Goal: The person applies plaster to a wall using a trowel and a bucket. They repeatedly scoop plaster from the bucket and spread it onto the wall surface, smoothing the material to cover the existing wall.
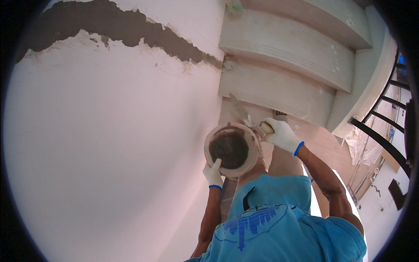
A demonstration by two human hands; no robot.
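My left hand [213, 174], in a white glove with a blue cuff, grips the near left rim of a round, mortar-smeared bucket [253, 146], its thumb over the edge. Inside the bucket lies a dark grey mix [229, 150]; I cannot tell how deep it is. My right hand [281, 136], gloved the same way, is closed around the pale handle of a trowel [237, 107] just beyond the bucket's right side. The pointed grey blade reaches away to the upper left, past the bucket's far rim, toward the lowest stair.
A white wall [109, 144] runs along my left, with a rough grey unplastered band [131, 28] across its upper part. Curved pale stairs [283, 65] rise ahead. At the right is a black metal railing [379, 135], with plastic sheeting [358, 153] below it.
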